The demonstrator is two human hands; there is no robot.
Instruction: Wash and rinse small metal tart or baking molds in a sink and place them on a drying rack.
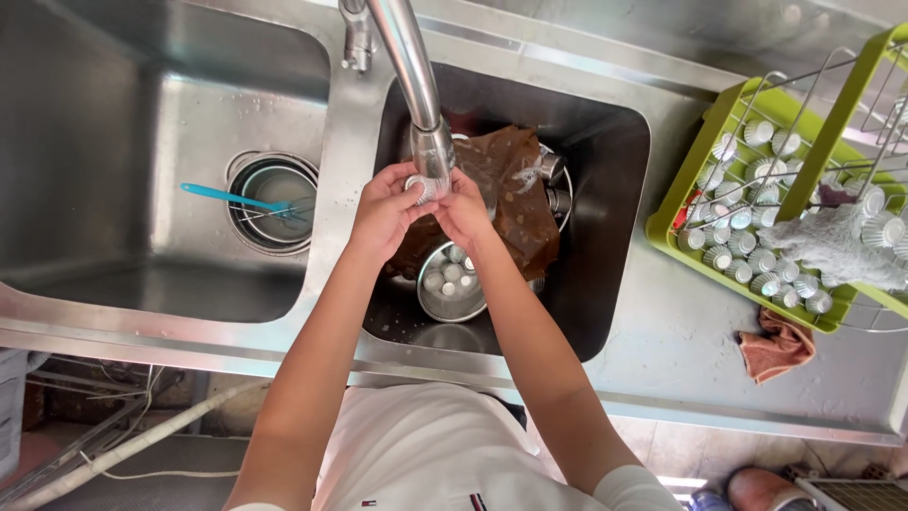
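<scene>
Metal cup pinched between curled fingers of left hand, right hand.

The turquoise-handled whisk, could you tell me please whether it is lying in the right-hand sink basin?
No, the turquoise-handled whisk rests in a round metal bowl in the left basin, while both hands work under the faucet over the right basin.

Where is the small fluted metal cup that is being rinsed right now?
In the head view, the small fluted cup sits just under the faucet spout, pinched between the left hand and right hand, above the right sink basin.
</scene>
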